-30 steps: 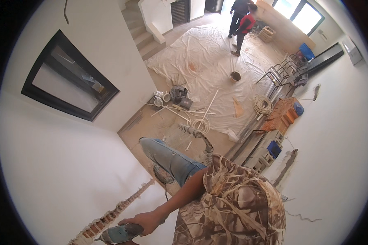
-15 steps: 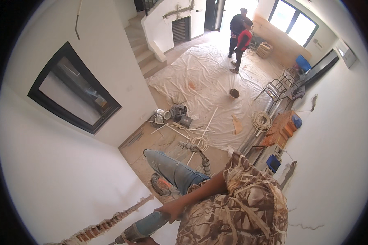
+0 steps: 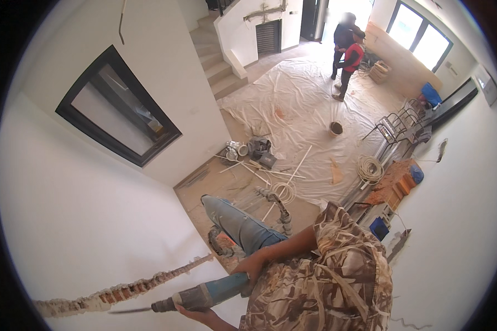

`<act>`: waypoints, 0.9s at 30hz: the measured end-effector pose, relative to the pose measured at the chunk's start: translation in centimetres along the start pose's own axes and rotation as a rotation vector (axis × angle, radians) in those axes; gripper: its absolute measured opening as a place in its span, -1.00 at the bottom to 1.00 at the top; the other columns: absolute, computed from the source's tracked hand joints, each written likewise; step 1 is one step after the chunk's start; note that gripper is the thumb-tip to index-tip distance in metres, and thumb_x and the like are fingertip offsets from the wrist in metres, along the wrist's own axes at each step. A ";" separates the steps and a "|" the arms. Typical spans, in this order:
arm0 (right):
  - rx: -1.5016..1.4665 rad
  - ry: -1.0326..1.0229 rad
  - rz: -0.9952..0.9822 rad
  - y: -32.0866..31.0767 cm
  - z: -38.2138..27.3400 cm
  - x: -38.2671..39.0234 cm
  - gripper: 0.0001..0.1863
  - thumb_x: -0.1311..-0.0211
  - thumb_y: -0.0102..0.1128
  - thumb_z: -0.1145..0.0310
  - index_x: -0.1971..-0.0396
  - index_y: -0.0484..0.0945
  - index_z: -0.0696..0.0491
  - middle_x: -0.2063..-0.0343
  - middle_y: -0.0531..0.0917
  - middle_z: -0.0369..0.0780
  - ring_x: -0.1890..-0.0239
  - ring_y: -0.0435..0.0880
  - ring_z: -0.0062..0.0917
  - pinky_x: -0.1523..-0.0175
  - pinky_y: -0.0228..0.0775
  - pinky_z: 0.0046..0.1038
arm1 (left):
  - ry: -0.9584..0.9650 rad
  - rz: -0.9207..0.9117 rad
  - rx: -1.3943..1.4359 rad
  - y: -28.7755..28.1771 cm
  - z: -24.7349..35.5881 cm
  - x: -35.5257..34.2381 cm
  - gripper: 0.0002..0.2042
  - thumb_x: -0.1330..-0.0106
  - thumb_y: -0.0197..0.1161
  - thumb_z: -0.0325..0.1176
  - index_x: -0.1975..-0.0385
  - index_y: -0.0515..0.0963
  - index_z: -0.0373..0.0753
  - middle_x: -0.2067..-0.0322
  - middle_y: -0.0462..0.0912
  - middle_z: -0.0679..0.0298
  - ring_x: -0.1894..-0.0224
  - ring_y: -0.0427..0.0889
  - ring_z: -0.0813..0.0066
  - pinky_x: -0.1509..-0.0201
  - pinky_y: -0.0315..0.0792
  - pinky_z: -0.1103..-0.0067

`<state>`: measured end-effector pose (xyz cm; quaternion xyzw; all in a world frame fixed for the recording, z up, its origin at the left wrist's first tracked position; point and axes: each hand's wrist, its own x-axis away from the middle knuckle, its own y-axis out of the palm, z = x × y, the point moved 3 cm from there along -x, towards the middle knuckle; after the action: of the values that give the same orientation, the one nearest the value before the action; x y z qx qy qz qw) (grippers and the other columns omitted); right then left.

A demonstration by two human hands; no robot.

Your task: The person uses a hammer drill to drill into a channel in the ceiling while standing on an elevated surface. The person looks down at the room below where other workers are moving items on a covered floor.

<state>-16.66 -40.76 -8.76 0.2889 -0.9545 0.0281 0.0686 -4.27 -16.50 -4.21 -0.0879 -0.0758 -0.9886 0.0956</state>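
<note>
A teal and dark grey rotary hammer [image 3: 210, 292] with a long chisel bit [image 3: 131, 310] lies across the lower middle, pointing left. My right hand [image 3: 250, 269] is closed around its rear end. Under its front part, behind the chuck, my left hand [image 3: 201, 315] is closed in support, its fingers partly hidden. The bit's tip is beside a rough groove [image 3: 130, 291] in the white wall, where broken plaster and red brick show. I cannot tell whether the tip touches the wall. My jeans-clad leg [image 3: 240, 223] extends away beyond the tool.
A ladder's hinged joints [image 3: 276, 201] show by my leg. White pipes and coiled conduit [image 3: 284, 193] lie on the floor. Farther off are a plastic sheet [image 3: 292, 105], a bucket [image 3: 335, 129] and two people [image 3: 349, 60]. Bricks [image 3: 389, 185] and stacked chairs [image 3: 397, 124] line the right wall.
My view has shifted, so the room sits farther right and lower. The rotary hammer has come up and right in the picture, and its bit now shows fully. Both hands stay on it.
</note>
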 end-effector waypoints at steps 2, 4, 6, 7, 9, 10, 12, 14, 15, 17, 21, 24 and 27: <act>0.043 0.034 -0.070 -0.9 0.1 0.1 0.05 0.13 0.54 0.13 -0.38 0.14 0.05 -0.09 0.56 -0.01 -0.17 0.51 -0.25 -0.22 0.31 -0.34 | 0.016 -0.097 -0.037 1.1 -0.8 -0.4 -0.35 -0.37 0.08 0.09 -0.33 0.23 -0.18 -0.27 0.31 0.07 -0.31 0.31 0.16 -0.37 0.21 0.22; 0.090 0.141 -0.144 -2.3 0.7 0.2 0.15 0.07 0.53 0.07 -0.45 -0.03 0.06 -0.13 0.52 0.03 -0.22 0.47 -0.22 -0.27 0.27 -0.32 | -0.011 -0.250 -0.041 3.3 -2.2 -1.5 -0.36 -0.36 0.08 0.09 -0.26 0.25 -0.27 -0.18 0.36 0.08 -0.21 0.40 0.19 -0.26 0.34 0.24; -0.034 0.169 -0.123 -3.3 0.9 -0.2 0.22 0.06 0.52 0.01 -0.46 -0.14 0.10 -0.20 0.44 0.06 -0.27 0.41 -0.20 -0.32 0.21 -0.30 | 0.001 -0.384 -0.056 5.6 -3.4 -2.4 -0.35 -0.33 0.15 0.04 -0.24 0.23 -0.31 -0.13 0.38 0.08 -0.17 0.44 0.21 -0.21 0.41 0.28; -0.087 0.174 -0.105 -3.8 1.2 -0.4 0.26 0.05 0.52 -0.02 -0.46 -0.20 0.11 -0.23 0.40 0.08 -0.30 0.38 -0.19 -0.34 0.18 -0.29 | -0.012 -0.424 -0.067 6.9 -4.2 -2.6 -0.32 -0.32 0.20 0.01 -0.28 0.17 -0.32 -0.15 0.37 0.07 -0.18 0.44 0.22 -0.22 0.41 0.29; -0.063 0.134 0.048 -4.4 1.5 -1.1 0.30 0.06 0.51 -0.06 -0.46 -0.25 0.16 -0.29 0.31 0.11 -0.33 0.33 -0.20 -0.37 0.14 -0.29 | -0.034 -0.499 -0.119 9.5 -5.1 -3.2 -0.27 -0.29 0.27 -0.04 -0.31 0.11 -0.32 -0.16 0.36 0.05 -0.19 0.43 0.22 -0.23 0.40 0.31; -0.024 0.148 0.101 -4.6 1.9 -1.0 0.32 0.06 0.51 -0.08 -0.45 -0.28 0.18 -0.31 0.27 0.12 -0.35 0.30 -0.20 -0.38 0.12 -0.29 | -0.048 -0.517 -0.144 10.7 -5.8 -3.0 -0.26 -0.27 0.30 -0.06 -0.31 0.10 -0.32 -0.16 0.36 0.06 -0.18 0.43 0.22 -0.23 0.41 0.32; -0.075 0.068 0.156 -4.5 2.3 -1.2 0.33 0.05 0.49 -0.10 -0.44 -0.29 0.22 -0.33 0.22 0.14 -0.37 0.26 -0.20 -0.40 0.08 -0.30 | -0.065 -0.603 -0.163 12.4 -6.1 -2.8 -0.27 -0.25 0.33 -0.07 -0.28 0.13 -0.31 -0.14 0.36 0.08 -0.15 0.45 0.24 -0.21 0.43 0.32; -0.084 0.051 0.197 -4.5 2.9 -0.9 0.32 0.04 0.48 -0.12 -0.45 -0.28 0.21 -0.33 0.23 0.14 -0.37 0.27 -0.20 -0.39 0.10 -0.31 | -0.068 -0.631 -0.185 13.5 -6.1 -2.8 -0.29 -0.25 0.33 -0.07 -0.26 0.16 -0.31 -0.12 0.37 0.09 -0.14 0.46 0.26 -0.19 0.44 0.33; -0.077 0.060 0.220 -4.4 3.3 -0.6 0.31 0.04 0.48 -0.12 -0.45 -0.27 0.18 -0.32 0.25 0.12 -0.35 0.30 -0.20 -0.38 0.13 -0.33 | -0.066 -0.655 -0.163 13.8 -6.1 -2.9 -0.31 -0.25 0.33 -0.07 -0.25 0.17 -0.31 -0.11 0.38 0.09 -0.14 0.46 0.27 -0.19 0.44 0.33; -0.089 0.120 0.243 -4.5 4.2 0.3 0.28 0.03 0.46 -0.14 -0.45 -0.22 0.17 -0.26 0.34 0.10 -0.30 0.36 -0.20 -0.34 0.20 -0.33 | -0.078 -0.647 -0.202 14.0 -6.3 -3.1 -0.33 -0.26 0.33 -0.08 -0.22 0.19 -0.31 -0.09 0.39 0.11 -0.11 0.48 0.28 -0.16 0.46 0.34; -0.024 0.241 0.507 -7.2 7.0 2.3 0.09 -0.05 0.38 -0.17 -0.40 0.04 0.14 -0.01 0.60 0.07 -0.06 0.58 -0.23 -0.13 0.41 -0.33 | -0.167 -0.610 -0.205 13.9 -7.1 -4.1 -0.36 -0.28 0.31 -0.08 -0.20 0.21 -0.31 -0.05 0.43 0.13 -0.08 0.52 0.29 -0.12 0.48 0.36; -0.067 0.267 0.861 -12.6 10.9 4.5 -0.25 -0.16 0.29 -0.04 -0.25 0.34 0.11 0.18 0.67 0.08 0.13 0.66 -0.25 0.03 0.45 -0.31 | -0.161 -0.602 -0.201 13.4 -7.4 -4.5 -0.38 -0.27 0.33 -0.06 -0.17 0.26 -0.31 -0.02 0.46 0.14 -0.05 0.54 0.29 -0.08 0.50 0.37; -0.043 0.382 1.274 -15.7 16.1 7.6 -0.35 -0.18 0.23 0.07 -0.20 0.39 0.13 0.13 0.65 0.12 0.07 0.64 -0.13 -0.04 0.44 -0.25 | -0.160 -0.584 -0.176 12.6 -7.3 -4.8 -0.39 -0.26 0.34 -0.02 -0.14 0.32 -0.31 -0.02 0.48 0.15 -0.04 0.54 0.28 -0.08 0.50 0.34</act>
<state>-16.08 -59.50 -23.30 -0.3430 -0.9101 0.0949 0.2125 1.72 -29.14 -10.55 -0.1481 -0.0193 -0.9669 -0.2067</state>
